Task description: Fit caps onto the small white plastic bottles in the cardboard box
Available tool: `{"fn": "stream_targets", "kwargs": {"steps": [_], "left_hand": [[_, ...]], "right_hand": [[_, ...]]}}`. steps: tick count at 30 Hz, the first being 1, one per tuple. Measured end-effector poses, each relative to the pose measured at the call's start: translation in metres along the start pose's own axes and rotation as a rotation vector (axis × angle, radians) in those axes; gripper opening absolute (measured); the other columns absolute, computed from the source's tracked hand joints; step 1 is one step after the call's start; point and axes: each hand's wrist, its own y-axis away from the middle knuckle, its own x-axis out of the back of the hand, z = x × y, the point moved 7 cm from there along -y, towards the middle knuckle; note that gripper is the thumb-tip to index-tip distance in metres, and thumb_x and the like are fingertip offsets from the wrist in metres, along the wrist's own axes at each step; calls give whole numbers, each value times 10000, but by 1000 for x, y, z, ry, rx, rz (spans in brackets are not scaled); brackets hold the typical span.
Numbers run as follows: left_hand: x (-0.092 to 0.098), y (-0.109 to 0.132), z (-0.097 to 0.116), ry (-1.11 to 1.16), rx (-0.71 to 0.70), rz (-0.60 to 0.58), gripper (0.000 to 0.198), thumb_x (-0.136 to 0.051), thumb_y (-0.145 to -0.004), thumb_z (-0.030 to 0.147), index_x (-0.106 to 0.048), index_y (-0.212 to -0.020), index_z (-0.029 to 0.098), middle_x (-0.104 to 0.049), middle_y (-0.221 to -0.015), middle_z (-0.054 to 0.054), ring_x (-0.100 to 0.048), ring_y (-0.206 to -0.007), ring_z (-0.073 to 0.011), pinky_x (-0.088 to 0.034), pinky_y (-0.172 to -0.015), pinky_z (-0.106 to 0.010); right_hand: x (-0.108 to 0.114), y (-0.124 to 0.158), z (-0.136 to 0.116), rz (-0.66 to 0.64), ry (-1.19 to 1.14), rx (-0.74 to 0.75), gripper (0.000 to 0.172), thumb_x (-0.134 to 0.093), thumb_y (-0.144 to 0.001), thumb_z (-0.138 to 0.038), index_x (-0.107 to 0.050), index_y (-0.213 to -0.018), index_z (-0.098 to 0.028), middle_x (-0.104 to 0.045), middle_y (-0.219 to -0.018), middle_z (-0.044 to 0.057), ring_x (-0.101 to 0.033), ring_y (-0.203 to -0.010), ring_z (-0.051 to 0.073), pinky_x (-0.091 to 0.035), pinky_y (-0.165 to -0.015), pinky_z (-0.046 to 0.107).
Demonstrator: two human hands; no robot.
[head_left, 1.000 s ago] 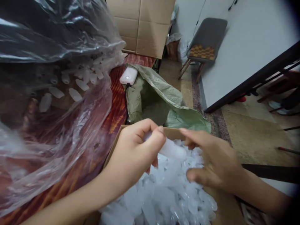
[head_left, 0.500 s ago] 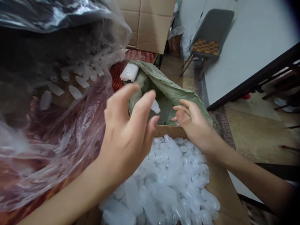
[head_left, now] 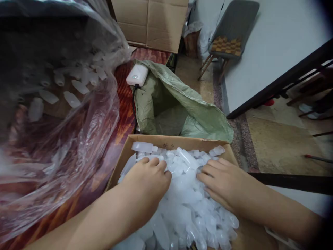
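Note:
A cardboard box (head_left: 179, 140) holds a heap of translucent white plastic bottles (head_left: 142, 147) and small clear caps (head_left: 217, 150). Over the left part of the heap my left hand (head_left: 149, 182) is closed, knuckles up, its fingertips hidden among the bottles. On the right side my right hand (head_left: 222, 180) has its fingers curled down against the heap; what lies under them cannot be made out. Just beyond the box a green woven sack (head_left: 208, 116) lies with its mouth gaping toward me.
Clear plastic sheeting (head_left: 96, 114) with more bottles inside covers the left. A white device (head_left: 137, 74) with a black cable rests on the sack's edge. Behind stand a large carton (head_left: 153, 26) and a grey chair (head_left: 232, 27). A dark-framed white panel (head_left: 267, 52) is at right.
Both hands have come down and back from above the sack into the box, and their spread fingers have curled. The small white piece in the air by the sack's mouth is no longer seen there.

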Motion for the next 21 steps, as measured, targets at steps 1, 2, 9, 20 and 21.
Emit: {"fn": "stream_targets", "kwargs": {"steps": [1, 2, 9, 20, 21], "left_hand": [[0, 1, 0, -2, -2, 7, 178, -592, -675, 43, -621, -795, 172, -637, -821, -64, -619, -739, -251, -458, -628, -356], [0, 3, -1, 0, -7, 22, 201, -565, -680, 21, -612, -805, 172, -637, -827, -62, -620, -735, -242, -461, -637, -351], [19, 17, -19, 115, 55, 77, 81, -528, -864, 140, -531, -876, 219, -637, -808, -23, -618, -674, -232, -430, -587, -335], [70, 20, -25, 769, -2, 299, 136, -452, -977, 293, -567, -985, 221, -636, -877, 36, -597, -792, -116, -437, -702, -234], [71, 20, -28, 828, 24, 328, 166, -437, -984, 315, -570, -972, 216, -629, -846, 41, -591, -764, -107, -437, -680, -223]], "right_hand": [[2, 1, 1, 12, -12, -5, 83, -577, -823, -161, -640, -874, -176, -595, -827, 65, -540, -801, 260, -437, -707, 424], [4, 2, 3, 24, -41, -17, 143, -540, -839, -150, -650, -930, -169, -594, -837, 71, -540, -813, 264, -443, -716, 435], [35, 5, 11, 196, -588, -171, 380, -404, -920, -120, -635, -1182, -271, -625, -969, 35, -614, -876, 152, -524, -750, 306], [66, 2, -2, 644, -973, -285, 167, -663, -871, -266, -680, -1029, -318, -723, -1030, -15, -693, -957, 161, -596, -816, 266], [69, 5, -3, 708, -970, -284, 168, -676, -864, -254, -680, -1019, -317, -725, -1027, -17, -696, -948, 156, -599, -810, 257]]}}
